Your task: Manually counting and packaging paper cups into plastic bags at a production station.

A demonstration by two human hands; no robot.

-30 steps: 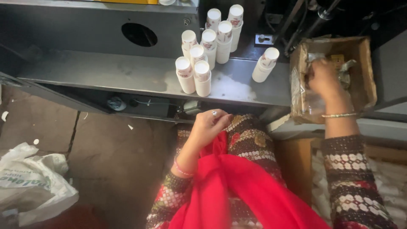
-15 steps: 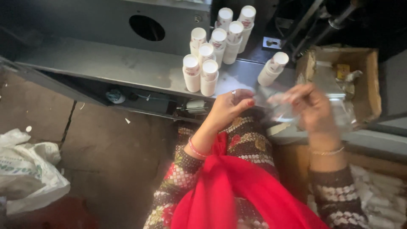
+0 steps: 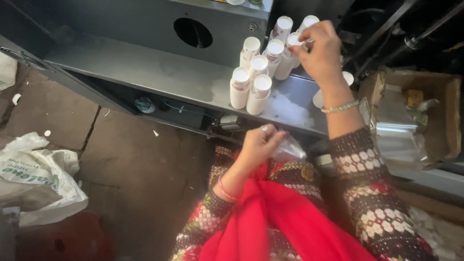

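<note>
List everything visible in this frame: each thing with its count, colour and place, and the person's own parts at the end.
white bottles: about eight or nine, white, standing clustered on the shelf; one partly hidden behind the right wrist
metal shelf: one, grey, across the top, with a round hole in the panel behind it
cardboard box: one, brown, at right, holding clear film
clear film piece: one, transparent, in the left hand
plastic bag: one, white, on the floor at left
floor: grey, worn
red cloth: one, over the lap
bangle: one, metallic, on the right wrist
left hand: fingers pinch the film
right hand: fingers on a back-row bottle top
</note>
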